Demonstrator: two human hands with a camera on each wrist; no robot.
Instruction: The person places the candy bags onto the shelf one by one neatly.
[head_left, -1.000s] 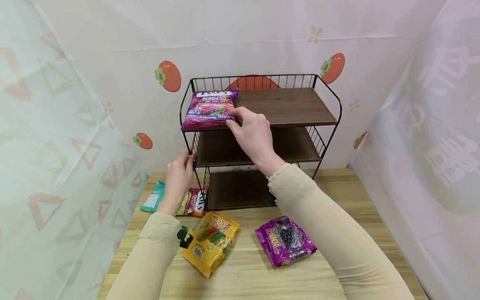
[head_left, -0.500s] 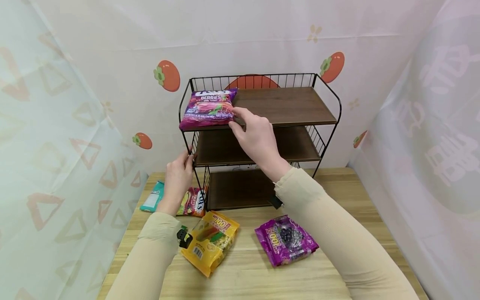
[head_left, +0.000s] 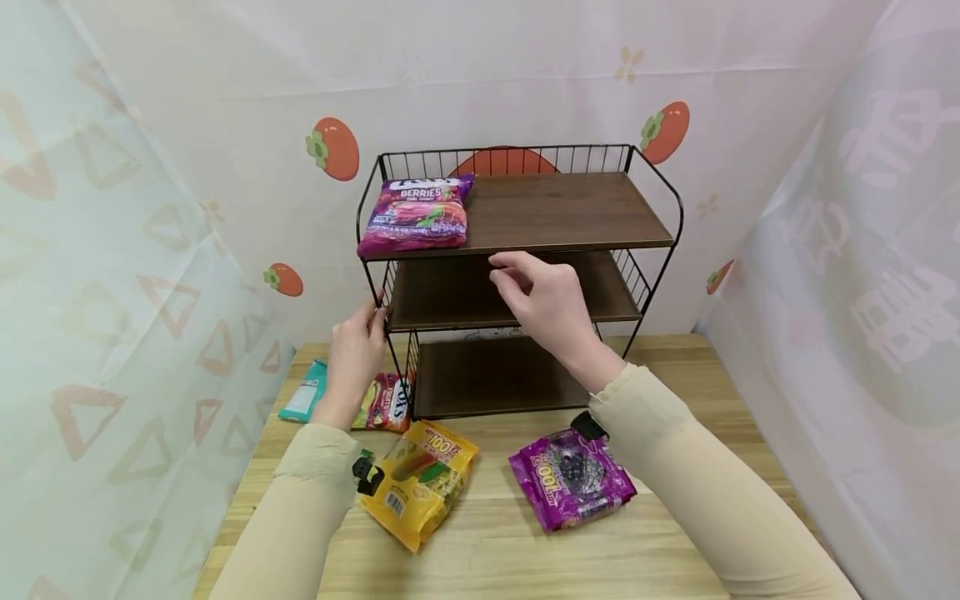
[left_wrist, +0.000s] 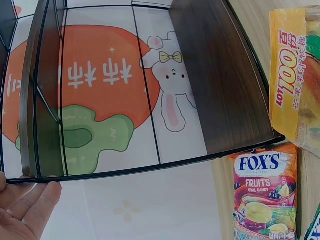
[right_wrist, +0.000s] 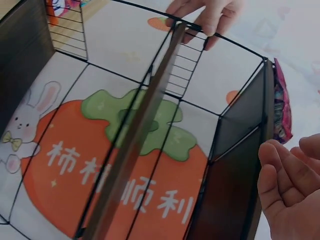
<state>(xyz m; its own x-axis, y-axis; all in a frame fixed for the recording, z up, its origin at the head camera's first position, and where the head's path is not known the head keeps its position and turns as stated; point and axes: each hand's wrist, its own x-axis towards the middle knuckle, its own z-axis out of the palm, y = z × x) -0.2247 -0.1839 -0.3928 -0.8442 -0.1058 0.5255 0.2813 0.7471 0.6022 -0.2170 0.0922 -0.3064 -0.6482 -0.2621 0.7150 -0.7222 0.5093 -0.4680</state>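
Note:
A three-tier rack point(head_left: 577, 208) with dark wooden shelves and a black wire frame stands at the back of the table. On its top shelf, at the left end, lies a purple Fox's Berries candy bag point(head_left: 416, 218). My left hand point(head_left: 356, 360) grips the rack's left side at the middle shelf; the right wrist view also shows those left fingers point(right_wrist: 212, 17) on the frame. My right hand point(head_left: 553, 310) is in front of the rack, below the top shelf's front edge and to the right of the bag. Its fingers are loosely bent, with nothing between them.
A yellow candy bag point(head_left: 420, 487) and a purple grape-print candy bag point(head_left: 572, 479) lie on the wooden table point(head_left: 480, 550) before the rack. Left of the rack are a Fox's Fruits bag point(left_wrist: 265, 200) and a teal packet point(head_left: 303, 394). A printed cloth point(head_left: 510, 75) hangs behind.
My right hand has let go of the Berries bag and drawn back down and to the right. The bag stays on the top shelf. My left hand keeps its grip on the rack.

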